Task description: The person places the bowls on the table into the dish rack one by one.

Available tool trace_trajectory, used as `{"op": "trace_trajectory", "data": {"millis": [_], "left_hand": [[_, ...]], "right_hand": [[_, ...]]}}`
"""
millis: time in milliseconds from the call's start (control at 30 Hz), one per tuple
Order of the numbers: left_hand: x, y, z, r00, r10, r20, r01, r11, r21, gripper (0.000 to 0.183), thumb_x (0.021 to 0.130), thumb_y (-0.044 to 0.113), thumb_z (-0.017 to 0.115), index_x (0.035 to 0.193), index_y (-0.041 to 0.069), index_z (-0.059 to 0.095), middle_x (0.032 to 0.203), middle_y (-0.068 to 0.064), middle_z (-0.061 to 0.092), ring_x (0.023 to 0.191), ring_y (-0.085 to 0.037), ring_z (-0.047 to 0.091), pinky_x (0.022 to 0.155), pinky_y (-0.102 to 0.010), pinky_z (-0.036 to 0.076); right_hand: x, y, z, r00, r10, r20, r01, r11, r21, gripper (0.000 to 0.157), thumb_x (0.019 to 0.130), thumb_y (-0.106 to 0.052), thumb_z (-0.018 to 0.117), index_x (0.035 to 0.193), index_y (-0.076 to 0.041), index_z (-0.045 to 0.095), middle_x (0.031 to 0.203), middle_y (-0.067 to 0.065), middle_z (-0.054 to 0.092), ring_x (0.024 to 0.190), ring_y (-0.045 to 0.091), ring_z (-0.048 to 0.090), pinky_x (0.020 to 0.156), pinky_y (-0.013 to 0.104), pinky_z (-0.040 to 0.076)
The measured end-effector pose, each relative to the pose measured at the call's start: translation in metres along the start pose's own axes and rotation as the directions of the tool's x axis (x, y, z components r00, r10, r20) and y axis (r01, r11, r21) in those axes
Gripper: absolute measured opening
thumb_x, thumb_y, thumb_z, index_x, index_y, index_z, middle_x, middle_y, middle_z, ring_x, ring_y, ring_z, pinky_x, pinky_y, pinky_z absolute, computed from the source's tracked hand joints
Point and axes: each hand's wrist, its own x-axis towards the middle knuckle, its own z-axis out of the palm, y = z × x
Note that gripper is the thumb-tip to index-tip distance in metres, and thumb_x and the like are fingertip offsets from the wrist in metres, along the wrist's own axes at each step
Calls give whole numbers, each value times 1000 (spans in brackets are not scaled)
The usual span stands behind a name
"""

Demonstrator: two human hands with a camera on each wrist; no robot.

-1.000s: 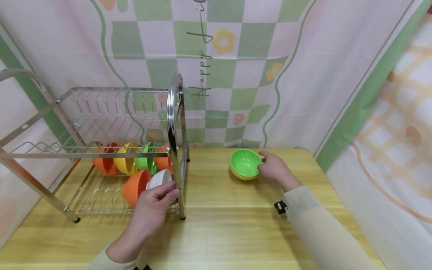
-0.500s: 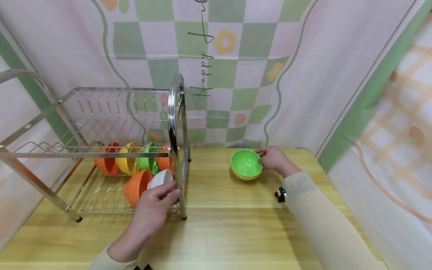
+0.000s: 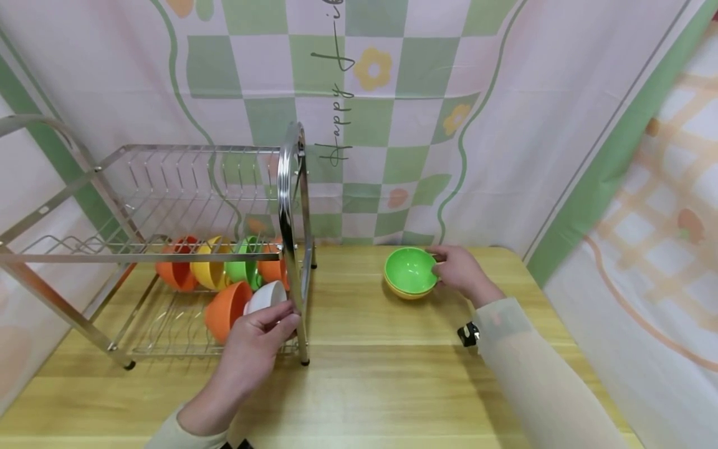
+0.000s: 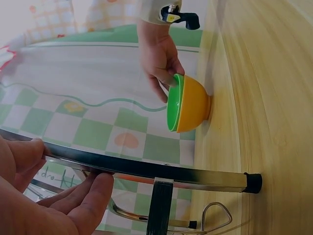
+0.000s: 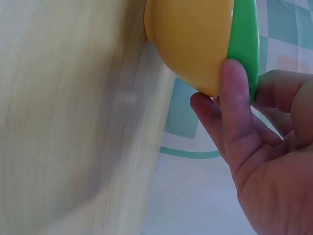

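Observation:
My right hand (image 3: 460,274) pinches the rim of a green bowl (image 3: 408,268) between thumb and fingers. That bowl sits nested in a yellow bowl (image 5: 195,39), which stands upright on the table. In the right wrist view, the green wall shows above the yellow rim, with a finger (image 5: 234,81) lying along its outside. My left hand (image 3: 249,349) holds the front right post of a metal dish rack (image 4: 127,167), thumb on one side and fingers on the other. Just behind that hand, a white bowl (image 3: 266,297) and an orange bowl (image 3: 221,312) stand tilted on the rack's lower tier.
Farther back on the lower tier, a row of tilted bowls holds a dark orange bowl (image 3: 175,274), a yellow one, a green one and another orange one. The rack's wire upper tier (image 3: 196,199) overhangs them. A printed curtain (image 3: 415,125) hangs behind the wooden table (image 3: 359,386).
My right hand has stayed at the green bowl's rim, with only slight shifts of fingers and forearm. The left hand has kept its place on the rack post.

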Motion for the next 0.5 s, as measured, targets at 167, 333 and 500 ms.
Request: {"op": "trace_trajectory", "data": {"millis": [167, 333, 500], "left_hand": [[0, 1, 0, 1000, 10, -2, -10, 1000, 9, 29, 95, 10, 69, 123, 3, 70, 111, -12, 71, 95, -22, 68, 81, -32, 58], [0, 2, 0, 1000, 6, 3, -6, 1000, 17, 28, 95, 10, 69, 123, 3, 70, 111, -12, 71, 95, -21, 68, 81, -32, 59], [0, 1, 0, 1000, 4, 0, -4, 1000, 10, 29, 96, 10, 68, 123, 2, 70, 112, -13, 70, 97, -22, 67, 80, -30, 58]], "right_hand": [[-5, 0, -2, 1000, -1, -28, 1, 1000, -5, 60, 89, 7, 52, 148, 0, 45, 141, 29, 48, 110, 40, 58, 75, 46, 60], [-14, -2, -7, 996, -18, -93, 19, 1000, 3, 62, 86, 5, 54, 147, 0, 45, 138, 28, 50, 115, 42, 55, 76, 45, 60], [-21, -4, -9, 995, 5, -96, 11, 986, 164, 62, 87, 7, 53, 148, 0, 43, 139, 27, 49, 109, 41, 58, 77, 47, 60]]}}
